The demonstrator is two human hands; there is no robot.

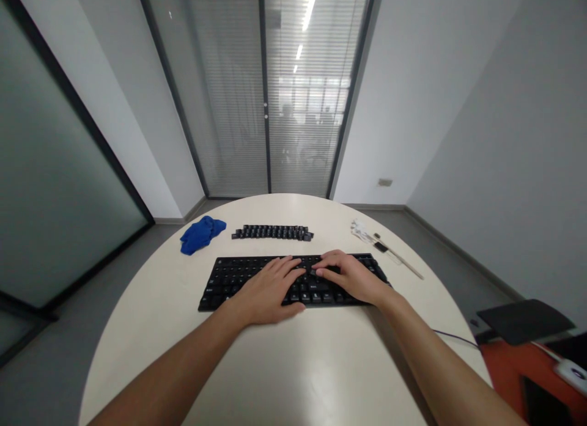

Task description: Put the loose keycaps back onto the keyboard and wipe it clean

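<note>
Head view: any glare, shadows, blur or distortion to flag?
Head view: soft glare on the near part of the tabletop; head view: a shadow beside the right forearm; head view: bright light streaks at the glass partition, whose uprights splay outward toward the top; head view: legends on the loose keycaps too small and soft to read.

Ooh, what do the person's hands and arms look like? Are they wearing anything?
The left hand and right hand are bare, with no gloves, and I see no rings. The left forearm and right forearm show no sleeves, watch or bracelet. Anything higher up is outside the picture.
</note>
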